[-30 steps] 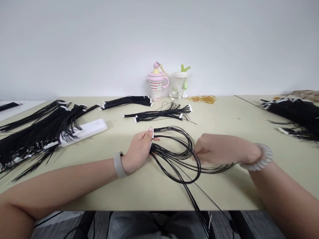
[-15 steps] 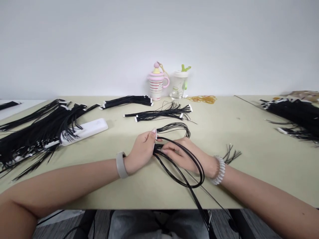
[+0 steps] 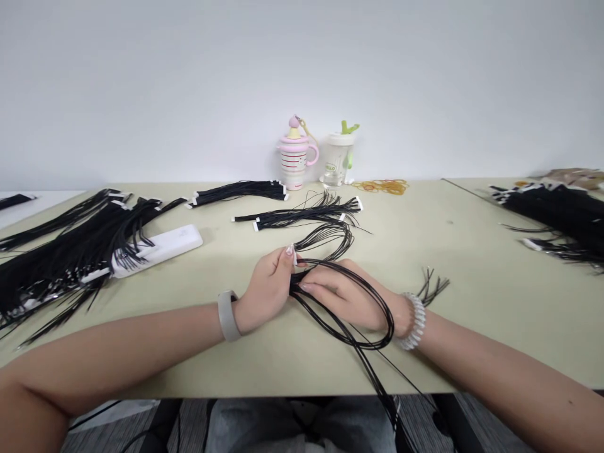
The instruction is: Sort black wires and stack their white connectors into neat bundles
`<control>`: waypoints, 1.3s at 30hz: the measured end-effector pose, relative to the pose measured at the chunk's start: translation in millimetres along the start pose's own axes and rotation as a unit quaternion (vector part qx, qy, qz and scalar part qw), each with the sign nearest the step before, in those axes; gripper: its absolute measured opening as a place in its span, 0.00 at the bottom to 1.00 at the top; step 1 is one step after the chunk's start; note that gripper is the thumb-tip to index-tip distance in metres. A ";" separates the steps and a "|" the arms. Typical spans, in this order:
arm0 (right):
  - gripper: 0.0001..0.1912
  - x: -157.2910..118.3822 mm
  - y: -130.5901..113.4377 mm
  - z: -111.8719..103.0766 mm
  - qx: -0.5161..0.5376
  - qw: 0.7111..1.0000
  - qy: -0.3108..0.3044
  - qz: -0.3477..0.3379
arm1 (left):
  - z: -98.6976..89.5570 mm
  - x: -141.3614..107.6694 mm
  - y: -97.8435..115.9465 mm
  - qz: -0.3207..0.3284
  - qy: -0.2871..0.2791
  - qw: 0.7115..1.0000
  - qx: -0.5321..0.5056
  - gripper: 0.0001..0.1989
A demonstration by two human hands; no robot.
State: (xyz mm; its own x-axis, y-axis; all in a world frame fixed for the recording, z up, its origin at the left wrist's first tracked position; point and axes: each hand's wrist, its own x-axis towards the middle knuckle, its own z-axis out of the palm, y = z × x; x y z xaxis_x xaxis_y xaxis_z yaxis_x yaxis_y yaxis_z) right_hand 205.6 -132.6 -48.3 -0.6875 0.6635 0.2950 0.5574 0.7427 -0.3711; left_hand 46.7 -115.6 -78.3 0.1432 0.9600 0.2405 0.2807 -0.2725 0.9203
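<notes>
We hold the black wires (image 3: 387, 311) at the middle of the smooth, pale table (image 3: 264, 371). Our left hand (image 3: 267, 286) pinches their white connectors (image 3: 295, 255) under the thumb; our right hand (image 3: 346, 292) is curled, fingertips gripping strands just beside them. From the connectors the long axis runs rightward, one length slanting toward us past the front edge. The thin, slick strands bend into rounded loops, one crossing the right hand, and loose tips fan out beyond the ribbed bracelet (image 3: 415, 322).

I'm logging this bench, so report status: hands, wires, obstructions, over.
Left hand gripping white connectors. Right hand pinching black wires close beside. Wire loop lies across right hand, possible snag.
</notes>
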 end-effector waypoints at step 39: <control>0.09 -0.6 17.4 -18.0 0.034 0.986 0.137 0.088 | 0.4 2.4 -7.0 -0.106 -0.027 0.992 -0.060 0.20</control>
State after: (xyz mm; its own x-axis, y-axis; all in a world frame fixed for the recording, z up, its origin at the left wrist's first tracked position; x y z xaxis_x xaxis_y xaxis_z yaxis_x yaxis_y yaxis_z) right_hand 224.1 -118.4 -39.0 -0.4263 0.7880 0.4441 0.6175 0.6123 -0.4937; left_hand 45.5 -111.4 -84.4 0.1439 0.9893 0.0233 0.1954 -0.0515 0.9794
